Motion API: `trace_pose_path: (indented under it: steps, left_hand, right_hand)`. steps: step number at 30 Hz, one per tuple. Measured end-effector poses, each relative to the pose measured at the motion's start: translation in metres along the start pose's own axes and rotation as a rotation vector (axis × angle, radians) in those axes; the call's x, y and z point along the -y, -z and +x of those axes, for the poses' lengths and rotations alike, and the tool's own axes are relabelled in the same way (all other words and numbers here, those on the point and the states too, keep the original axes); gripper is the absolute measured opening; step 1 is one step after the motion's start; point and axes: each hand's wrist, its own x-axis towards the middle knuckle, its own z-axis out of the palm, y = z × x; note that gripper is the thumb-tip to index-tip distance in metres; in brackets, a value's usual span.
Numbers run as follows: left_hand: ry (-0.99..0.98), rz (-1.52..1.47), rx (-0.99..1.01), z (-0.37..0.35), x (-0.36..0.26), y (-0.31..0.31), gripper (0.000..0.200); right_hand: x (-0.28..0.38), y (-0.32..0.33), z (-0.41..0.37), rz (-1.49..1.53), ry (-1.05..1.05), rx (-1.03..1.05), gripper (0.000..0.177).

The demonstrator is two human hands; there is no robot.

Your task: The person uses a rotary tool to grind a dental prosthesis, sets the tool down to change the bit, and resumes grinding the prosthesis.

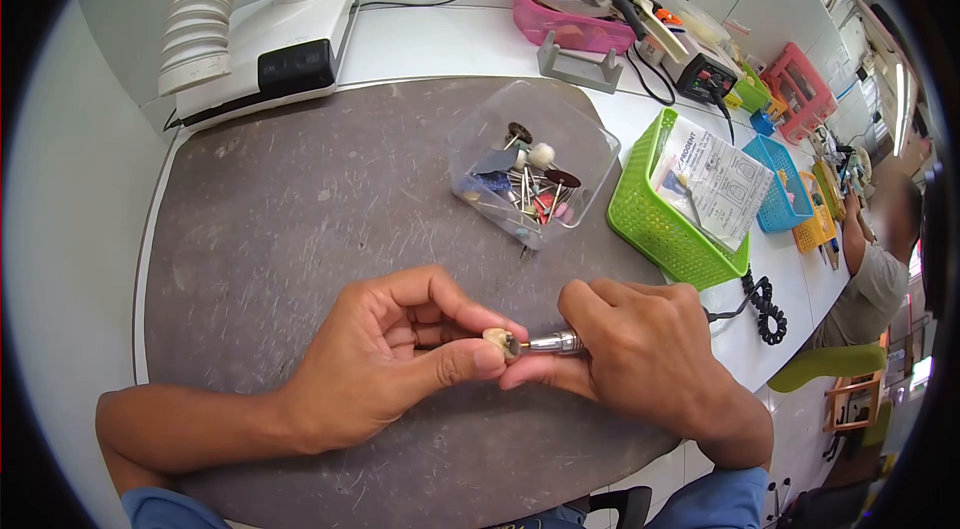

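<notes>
My left hand (390, 354) pinches a small tooth-coloured dental crown (497, 337) between thumb and forefinger. Part of the crown looks dark and metallic. A silver rotary handpiece (556, 342) is gripped in my right hand (645, 349), its tip meeting the crown or lying right against it. The thumb of my right hand reaches under the handpiece toward the left fingers. Both hands are over the scratched grey-brown mat (300, 179). Just beyond them stands a clear plastic tub (585, 144) of burs, polishing wheels and discs.
A green basket (655, 224) with a printed packet (712, 179) stands right of the tub. A white hose unit (260, 39) sits back left. Behind are a pink basket (570, 29) and a control box (705, 77). A coiled cord (768, 314) lies right. Another person (875, 279) sits far right.
</notes>
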Motion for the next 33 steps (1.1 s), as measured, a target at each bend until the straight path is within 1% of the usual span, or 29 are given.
trace_pose_path:
  steps: [10,16,26,33]
  left_hand:
    - [-0.008,-0.019,0.004,-0.0001,0.0013,0.0001,0.017]
    - [-0.011,0.000,0.014,-0.0001,0.0009,0.0003,0.018]
    - [-0.019,0.015,0.009,-0.0008,0.0019,-0.0007,0.018]
    - [-0.039,0.025,0.018,-0.0008,0.0033,0.0001,0.019]
  right_hand:
    - [-0.0032,-0.0019,0.0034,-0.013,0.088,-0.074,0.061]
    - [-0.0031,-0.0021,0.0019,-0.040,0.049,-0.044,0.061]
    - [-0.0033,0.0004,0.0027,-0.034,0.085,-0.034,0.061]
    - [-0.0040,-0.0017,0.0015,-0.051,0.049,-0.036,0.061]
